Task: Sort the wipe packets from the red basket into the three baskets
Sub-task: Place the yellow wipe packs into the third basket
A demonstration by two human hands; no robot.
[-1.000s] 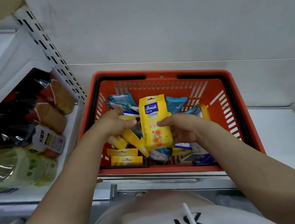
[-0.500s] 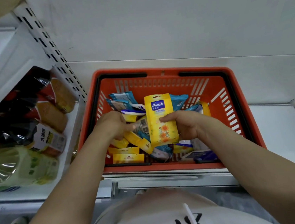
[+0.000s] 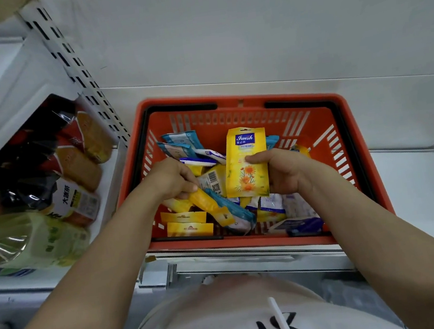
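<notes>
Hands both down in the red basket, working the heap. Right hand clamped on 1 tall yellow packet, thumb across its face, fingers behind; held upright with the label up, probably to read its kind before sorting. Left hand curled round a slim yellow packet just left of that grip, likely a second pick. Beneath both grips, blue and yellow packets lying mixed. None of the 3 target baskets in view.
</notes>
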